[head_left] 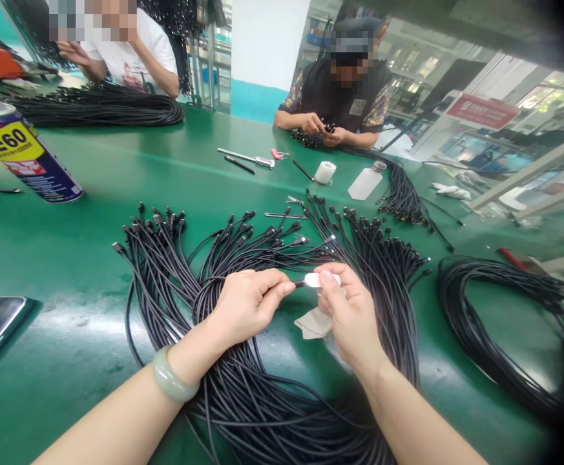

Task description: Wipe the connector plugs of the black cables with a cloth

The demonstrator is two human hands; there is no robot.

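Left hand (247,309) and right hand (350,316) pinched close together above a bundle of black cables (165,271) on the green bench (68,258)
A black cable end (300,283) is pinched in the left fingertips, and a small white piece (323,279) is pinched by the right, the two just touching. A pale cloth (313,323) lies under the right hand. A pale green bangle (175,374) is worn on the left wrist. A spray can (24,152) is placed far left, and a coiled black cable (485,323) right.
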